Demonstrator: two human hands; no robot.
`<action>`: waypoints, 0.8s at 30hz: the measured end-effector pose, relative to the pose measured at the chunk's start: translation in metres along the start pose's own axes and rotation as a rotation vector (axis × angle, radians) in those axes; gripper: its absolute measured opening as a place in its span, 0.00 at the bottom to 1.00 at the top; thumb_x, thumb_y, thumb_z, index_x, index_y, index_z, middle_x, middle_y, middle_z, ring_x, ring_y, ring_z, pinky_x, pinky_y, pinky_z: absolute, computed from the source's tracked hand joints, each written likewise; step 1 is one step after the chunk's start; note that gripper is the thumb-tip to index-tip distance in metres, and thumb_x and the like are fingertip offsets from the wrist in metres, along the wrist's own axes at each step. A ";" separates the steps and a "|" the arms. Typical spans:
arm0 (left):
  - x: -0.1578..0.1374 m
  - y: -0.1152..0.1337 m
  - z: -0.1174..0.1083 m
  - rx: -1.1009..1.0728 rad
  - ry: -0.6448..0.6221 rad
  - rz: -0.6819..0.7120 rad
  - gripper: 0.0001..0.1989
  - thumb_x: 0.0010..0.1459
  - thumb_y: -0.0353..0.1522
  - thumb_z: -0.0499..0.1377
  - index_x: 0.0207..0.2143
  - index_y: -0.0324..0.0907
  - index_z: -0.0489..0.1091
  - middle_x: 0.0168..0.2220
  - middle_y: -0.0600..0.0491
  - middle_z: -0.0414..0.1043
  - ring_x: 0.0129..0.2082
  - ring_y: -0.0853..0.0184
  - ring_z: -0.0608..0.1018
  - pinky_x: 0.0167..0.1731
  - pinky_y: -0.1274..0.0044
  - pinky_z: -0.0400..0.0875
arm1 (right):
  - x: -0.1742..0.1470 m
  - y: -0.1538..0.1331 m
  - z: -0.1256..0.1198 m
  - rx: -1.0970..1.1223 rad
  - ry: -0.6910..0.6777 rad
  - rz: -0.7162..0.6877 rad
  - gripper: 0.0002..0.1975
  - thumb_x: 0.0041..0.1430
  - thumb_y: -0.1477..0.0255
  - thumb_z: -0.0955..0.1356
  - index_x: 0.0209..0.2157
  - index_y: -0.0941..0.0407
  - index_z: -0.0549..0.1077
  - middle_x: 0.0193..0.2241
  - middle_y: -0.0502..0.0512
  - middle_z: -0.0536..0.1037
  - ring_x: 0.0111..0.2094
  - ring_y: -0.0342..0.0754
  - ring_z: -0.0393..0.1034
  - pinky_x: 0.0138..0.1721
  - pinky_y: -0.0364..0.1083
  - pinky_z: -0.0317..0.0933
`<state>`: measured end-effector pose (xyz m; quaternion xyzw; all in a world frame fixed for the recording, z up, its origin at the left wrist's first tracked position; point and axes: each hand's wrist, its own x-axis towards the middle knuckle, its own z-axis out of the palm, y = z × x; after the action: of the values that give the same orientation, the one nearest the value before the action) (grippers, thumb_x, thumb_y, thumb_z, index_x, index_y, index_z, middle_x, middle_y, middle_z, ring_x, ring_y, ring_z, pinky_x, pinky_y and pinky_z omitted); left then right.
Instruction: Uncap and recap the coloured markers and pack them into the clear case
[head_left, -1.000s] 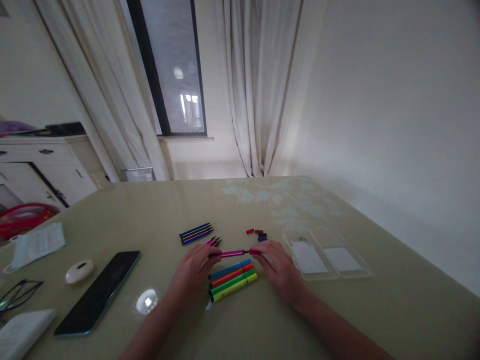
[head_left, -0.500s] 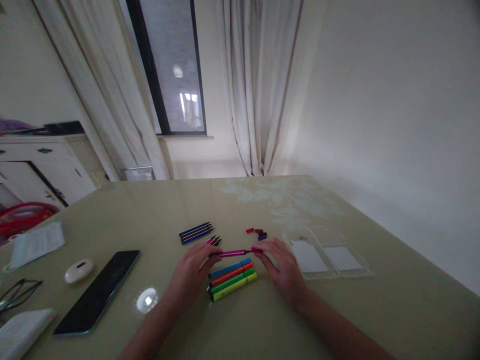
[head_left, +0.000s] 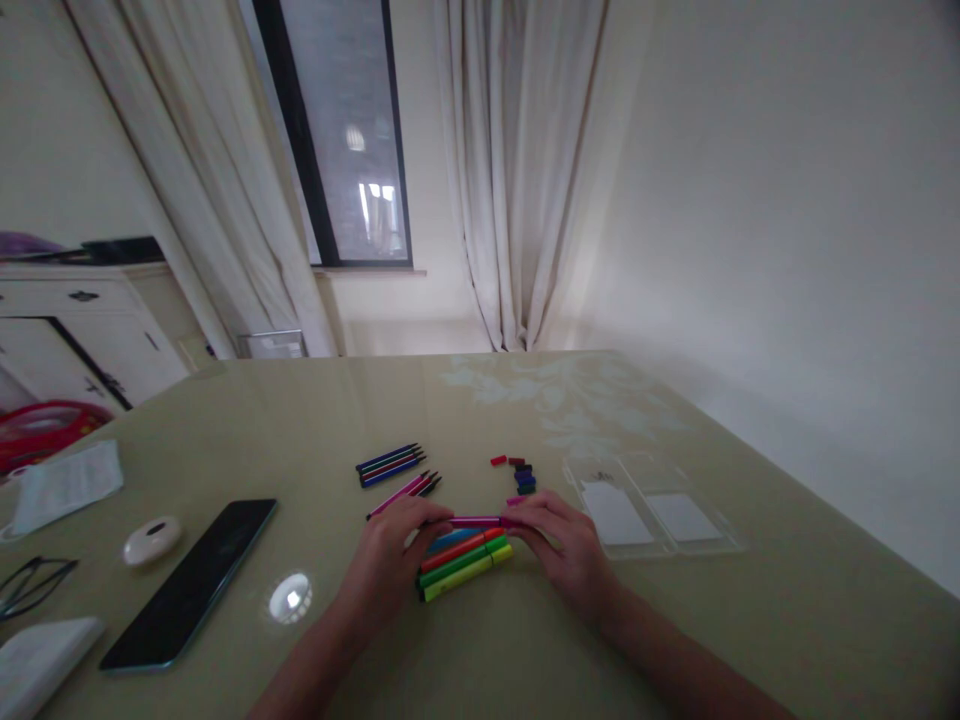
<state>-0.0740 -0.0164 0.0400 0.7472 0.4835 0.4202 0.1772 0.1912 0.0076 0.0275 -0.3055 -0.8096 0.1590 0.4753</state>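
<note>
A magenta felt-tip marker [head_left: 477,522] spans the space between my two hands. My left hand [head_left: 394,550] pinches its left end, and my right hand [head_left: 564,548] is closed on its cap end; cap and barrel look joined. Just below lie capped markers side by side: a blue one [head_left: 450,540], partly covered, a red one [head_left: 461,551], a green one [head_left: 463,564] and a yellow-green one [head_left: 466,580]. Uncapped pink and dark markers [head_left: 409,490] rest beyond my left hand, with more uncapped dark markers [head_left: 390,463] farther back. Loose caps [head_left: 525,479] are scattered beyond my right hand.
A clear plastic case [head_left: 656,505] with white inserts lies open to the right. On the left are a phone [head_left: 191,585], a white oval case [head_left: 152,541], a round shiny disc [head_left: 290,598], glasses [head_left: 34,590], a white box [head_left: 45,665] and a face mask [head_left: 67,488].
The gap with the marker's bare tip has closed as the cap came onto the barrel. Both hands shifted slightly toward me, uncovering more of the pink marker and the loose caps behind.
</note>
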 end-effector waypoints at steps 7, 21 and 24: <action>-0.004 0.000 0.006 -0.013 -0.024 -0.070 0.09 0.65 0.38 0.61 0.36 0.47 0.81 0.34 0.53 0.83 0.35 0.63 0.81 0.38 0.74 0.74 | 0.000 -0.001 0.000 0.015 -0.007 0.001 0.10 0.70 0.67 0.69 0.48 0.50 0.81 0.37 0.55 0.80 0.42 0.49 0.78 0.43 0.46 0.73; 0.001 -0.017 -0.008 0.214 -0.118 -0.133 0.12 0.65 0.40 0.58 0.37 0.47 0.80 0.39 0.49 0.80 0.42 0.57 0.79 0.45 0.67 0.73 | 0.008 0.006 0.004 -0.381 -0.042 0.139 0.13 0.72 0.72 0.65 0.52 0.52 0.78 0.52 0.61 0.78 0.53 0.56 0.72 0.55 0.56 0.66; 0.002 -0.023 -0.012 0.251 -0.194 -0.111 0.15 0.66 0.40 0.56 0.34 0.48 0.81 0.42 0.49 0.80 0.44 0.57 0.79 0.48 0.67 0.72 | 0.006 0.012 0.003 -0.531 -0.148 0.200 0.10 0.69 0.72 0.67 0.47 0.52 0.80 0.55 0.60 0.77 0.55 0.58 0.71 0.56 0.58 0.64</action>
<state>-0.0962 -0.0058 0.0327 0.7728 0.5532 0.2718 0.1512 0.1904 0.0209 0.0233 -0.4849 -0.8214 0.0097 0.3002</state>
